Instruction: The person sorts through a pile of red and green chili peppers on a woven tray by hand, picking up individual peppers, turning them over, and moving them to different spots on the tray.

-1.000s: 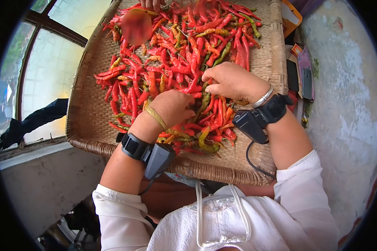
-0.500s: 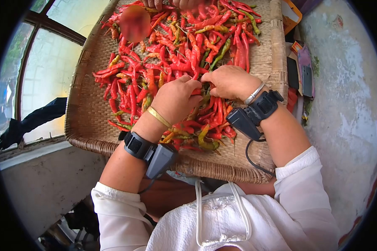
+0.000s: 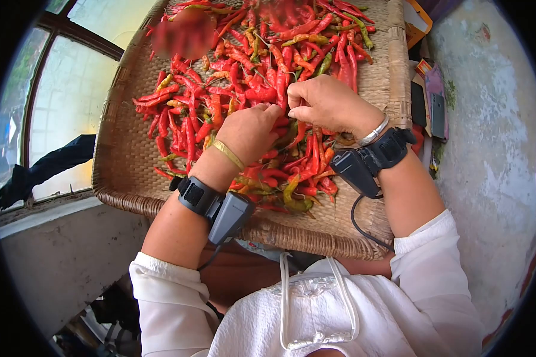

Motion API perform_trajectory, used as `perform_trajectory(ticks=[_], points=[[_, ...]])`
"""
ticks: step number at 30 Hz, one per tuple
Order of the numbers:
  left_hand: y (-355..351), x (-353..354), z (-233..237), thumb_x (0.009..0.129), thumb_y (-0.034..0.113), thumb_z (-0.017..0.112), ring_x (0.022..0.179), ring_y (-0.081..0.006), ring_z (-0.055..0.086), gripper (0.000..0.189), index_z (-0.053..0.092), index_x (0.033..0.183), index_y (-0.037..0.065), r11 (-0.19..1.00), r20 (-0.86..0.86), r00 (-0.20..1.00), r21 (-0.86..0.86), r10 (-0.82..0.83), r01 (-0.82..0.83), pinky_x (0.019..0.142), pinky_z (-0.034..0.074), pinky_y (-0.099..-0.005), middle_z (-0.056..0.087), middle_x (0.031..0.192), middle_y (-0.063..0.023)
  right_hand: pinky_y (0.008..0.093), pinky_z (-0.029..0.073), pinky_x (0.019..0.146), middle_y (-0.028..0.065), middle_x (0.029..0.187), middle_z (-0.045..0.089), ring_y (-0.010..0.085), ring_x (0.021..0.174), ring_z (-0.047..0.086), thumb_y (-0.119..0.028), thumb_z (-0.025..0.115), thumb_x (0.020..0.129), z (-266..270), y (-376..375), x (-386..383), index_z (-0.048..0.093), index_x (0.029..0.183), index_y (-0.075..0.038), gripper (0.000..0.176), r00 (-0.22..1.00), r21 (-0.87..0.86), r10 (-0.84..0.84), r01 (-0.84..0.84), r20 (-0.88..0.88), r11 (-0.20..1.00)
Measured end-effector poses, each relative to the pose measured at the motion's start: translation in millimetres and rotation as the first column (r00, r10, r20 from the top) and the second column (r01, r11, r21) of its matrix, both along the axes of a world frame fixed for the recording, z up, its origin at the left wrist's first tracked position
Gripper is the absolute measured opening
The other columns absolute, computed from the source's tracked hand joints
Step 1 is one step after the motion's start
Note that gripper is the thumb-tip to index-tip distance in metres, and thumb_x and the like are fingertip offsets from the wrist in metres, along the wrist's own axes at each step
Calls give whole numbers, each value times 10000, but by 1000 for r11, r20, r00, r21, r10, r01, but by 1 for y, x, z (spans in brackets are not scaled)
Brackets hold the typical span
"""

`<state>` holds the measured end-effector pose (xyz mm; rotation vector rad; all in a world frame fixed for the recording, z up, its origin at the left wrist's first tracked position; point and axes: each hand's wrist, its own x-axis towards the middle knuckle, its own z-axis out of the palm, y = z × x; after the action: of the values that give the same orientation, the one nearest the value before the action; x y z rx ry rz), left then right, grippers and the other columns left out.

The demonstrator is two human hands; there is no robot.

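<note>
Many chili peppers (image 3: 187, 134), mostly red with some green and orange ones, lie across a woven basket tray (image 3: 116, 172). My left hand (image 3: 250, 134) is over the middle of the pile, its fingers closed around a red chili pepper (image 3: 281, 122) that shows partly beneath them. Close by on the right, my right hand (image 3: 333, 104) is raised a little above the peppers. Its thumb and index finger are pinched together, and what they hold, if anything, is too small to make out. The fingertips of the two hands nearly meet.
A window (image 3: 71, 89) with a dark folded umbrella (image 3: 47, 169) stands at the left. Along the right, a phone (image 3: 437, 116) and boxes lie between the tray and a worn wall (image 3: 488, 119). Wrist devices with cables are strapped to both my forearms.
My right hand has moved up and slightly right from the peppers. My left hand has shifted only a little. Another person's fingers at the tray's far edge have gone out of view.
</note>
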<state>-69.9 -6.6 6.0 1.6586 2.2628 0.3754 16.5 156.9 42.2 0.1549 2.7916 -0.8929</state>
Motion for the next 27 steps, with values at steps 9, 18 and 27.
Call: perform_trajectory(ticks=[9,18,27], points=[[-2,6,15,766,51,574,679,-208,605,162,595,922,16,995,412,910,76,33,-70,617,473,-313,621,761,-112,273,424,576,44,696,575,136,614,543,-37,515,732,-13,1,-4,582,927,-34,207,961,-303,-104,23,-255,953],[-3,6,12,796,41,582,686,-64,546,141,608,932,12,985,576,812,60,96,-160,614,459,-232,614,762,-27,276,410,542,38,628,524,123,568,501,-26,514,705,2,0,-4,527,1121,-60,418,967,-479,-226,143,-121,866],[-3,4,9,782,59,602,643,-75,536,125,611,900,19,987,564,821,63,85,-146,592,453,-242,602,720,-30,185,357,512,-45,678,467,19,584,422,14,510,746,-2,-3,-5,499,1072,-37,331,991,-552,-115,55,-75,832]])
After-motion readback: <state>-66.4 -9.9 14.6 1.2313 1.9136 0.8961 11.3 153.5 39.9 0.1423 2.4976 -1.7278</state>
